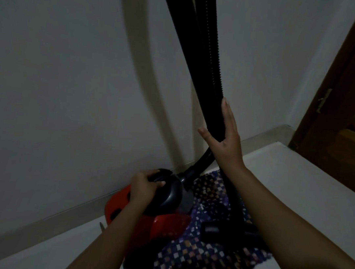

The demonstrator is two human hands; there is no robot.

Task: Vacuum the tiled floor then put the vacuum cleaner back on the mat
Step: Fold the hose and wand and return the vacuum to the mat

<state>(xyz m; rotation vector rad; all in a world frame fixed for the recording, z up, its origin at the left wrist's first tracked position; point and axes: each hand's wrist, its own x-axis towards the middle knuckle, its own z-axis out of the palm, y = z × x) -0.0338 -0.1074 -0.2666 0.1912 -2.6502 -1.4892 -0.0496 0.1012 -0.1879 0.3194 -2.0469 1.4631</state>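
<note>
A red and black vacuum cleaner [166, 224] stands on a dark patterned mat [201, 260] against the wall. My left hand [144, 187] grips the black handle on top of its body. The black wand [198, 58] rises steeply up out of view, with the ribbed hose [212, 44] running beside it. My right hand [228, 135] holds the wand with straight fingers, thumb spread on its left side. The black floor nozzle [214, 229] lies on the mat, partly hidden behind my right forearm.
A pale wall [71, 74] stands right behind the vacuum, with a skirting strip [40, 221] along its foot. A dark wooden door [346, 104] is at the right. Light tiled floor [306, 196] lies to the right of the mat.
</note>
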